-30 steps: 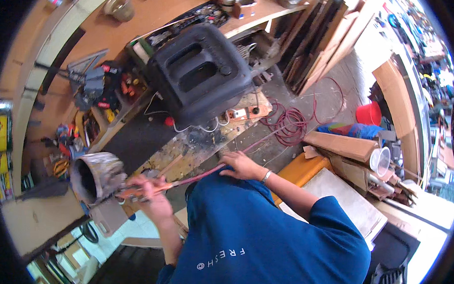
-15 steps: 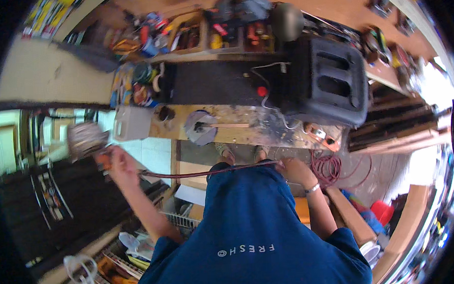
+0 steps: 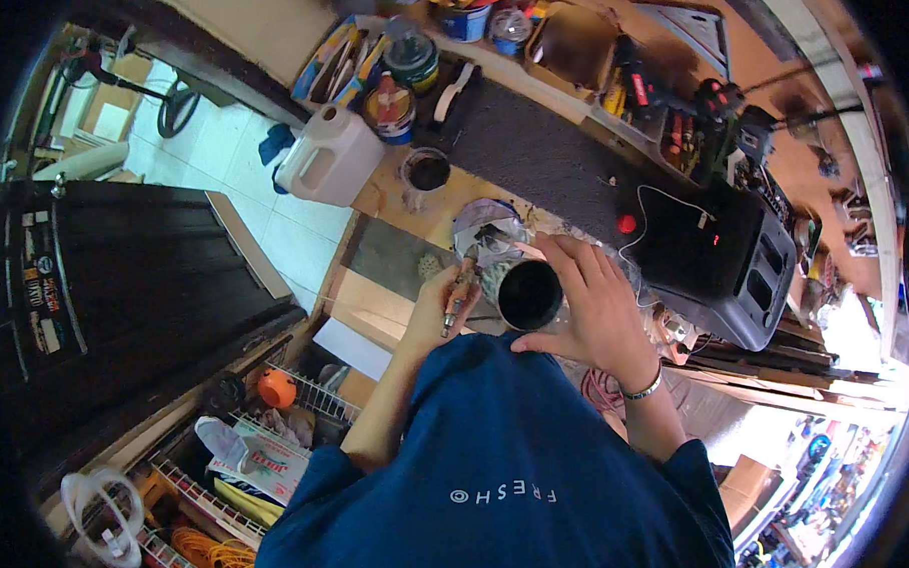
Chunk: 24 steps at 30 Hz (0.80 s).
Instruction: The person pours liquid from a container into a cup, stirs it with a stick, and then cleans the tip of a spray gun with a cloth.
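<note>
My left hand [image 3: 436, 303] is closed around the body of what looks like a spray gun [image 3: 457, 302], its metal air fitting pointing down toward my shirt. Much of the gun is hidden by the fingers. Just to the right, a round metal cup [image 3: 530, 294] with a dark, open-looking end faces up. My right hand [image 3: 603, 304] wraps the cup's right side, fingers at the far edge and thumb at the near edge. Whether gun and cup are joined is hidden. Behind them, a stained round lid or disc [image 3: 487, 223] lies on the wooden bench [image 3: 376, 199].
A translucent jug [image 3: 332, 153] and a dark-filled container [image 3: 426, 171] stand on the bench at left. A black case [image 3: 724, 265] sits at right with a white cable. Low left are wire baskets [image 3: 308, 389]; a red hose [image 3: 603, 391] lies below right.
The red hose stretched between my hands is out of them. My left hand has come in from the far left with the gun, and my right hand has moved onto the cup. The view has turned.
</note>
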{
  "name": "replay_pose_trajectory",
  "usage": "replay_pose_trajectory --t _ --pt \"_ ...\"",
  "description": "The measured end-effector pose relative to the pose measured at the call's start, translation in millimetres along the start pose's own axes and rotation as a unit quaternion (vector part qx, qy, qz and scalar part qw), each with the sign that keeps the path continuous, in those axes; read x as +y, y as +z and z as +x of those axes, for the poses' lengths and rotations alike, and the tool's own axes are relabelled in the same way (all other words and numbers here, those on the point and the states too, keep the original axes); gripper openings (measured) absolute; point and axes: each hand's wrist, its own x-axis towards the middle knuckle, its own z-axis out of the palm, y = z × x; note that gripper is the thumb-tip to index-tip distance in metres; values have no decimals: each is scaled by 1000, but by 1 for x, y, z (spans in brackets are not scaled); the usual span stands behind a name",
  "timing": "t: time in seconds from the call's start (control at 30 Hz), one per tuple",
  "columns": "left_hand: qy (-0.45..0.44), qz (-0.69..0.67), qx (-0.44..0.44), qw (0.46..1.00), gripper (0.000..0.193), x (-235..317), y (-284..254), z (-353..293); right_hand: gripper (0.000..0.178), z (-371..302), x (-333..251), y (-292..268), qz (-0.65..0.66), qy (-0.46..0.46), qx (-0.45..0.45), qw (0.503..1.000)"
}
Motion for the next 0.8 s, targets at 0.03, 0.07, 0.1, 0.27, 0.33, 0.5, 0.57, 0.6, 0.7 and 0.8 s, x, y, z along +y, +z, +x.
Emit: replay_pose_trajectory --t 0.03,0.07,0.1,0.27,0.33,0.5,0.57,0.6,0.7,0.8 --pt "9 8 -5 1000 16 -8 -8 0 95 7 -4 4 7 3 -4 1000" --pt "19 15 -10 1000 16 -20 -14 0 93 12 -7 8 13 7 -8 1000" --pt "31 23 -15 999 16 -29 -22 0 92 15 -7 14 31 39 4 999" --pt "-37 -49 41 997 21 -80 -62 -5 60 10 20 52 88 202 57 974" --pt "-37 8 62 997 23 -97 -90 -5 47 11 25 67 103 245 47 963" --pt "-239 53 206 947 21 -166 -134 -48 30 49 24 113 285 263 17 922" --pt "-184 -18 280 942 10 -154 -153 -59 32 81 16 145 442 233 -34 865" --pt "-249 -92 298 917 11 -158 -166 -69 36 102 5 160 508 220 -54 831" --pt "-90 -193 480 851 5 -167 -190 -68 43 176 -27 212 662 134 -80 733" --pt "-64 -191 500 842 8 -251 -261 -164 44 240 -90 265 735 197 -104 640"
